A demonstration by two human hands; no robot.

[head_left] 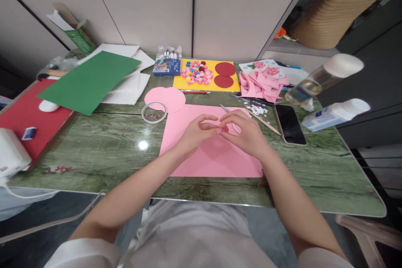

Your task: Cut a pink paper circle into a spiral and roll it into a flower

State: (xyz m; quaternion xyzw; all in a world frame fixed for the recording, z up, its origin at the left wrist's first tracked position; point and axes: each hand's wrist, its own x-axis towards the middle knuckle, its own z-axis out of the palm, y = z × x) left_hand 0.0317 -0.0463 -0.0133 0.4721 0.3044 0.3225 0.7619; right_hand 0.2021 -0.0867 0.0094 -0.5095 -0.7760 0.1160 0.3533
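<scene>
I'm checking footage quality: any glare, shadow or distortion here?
Head view: white glare spot on the green wood-grain tabletop; soft shadow on the pink rectangular paper sheet; the clear cylindrical white-capped bottle leans outward at right, likely wide-angle distortion.

A small pinkish-red piece (223,129) is mostly covered by the fingertips of the left hand (196,136) and right hand (250,134), its shape too small to be made out. The scissors (224,108) are partly hidden behind the right hand. A white plastic box (12,150) is cut off by the left edge.
</scene>
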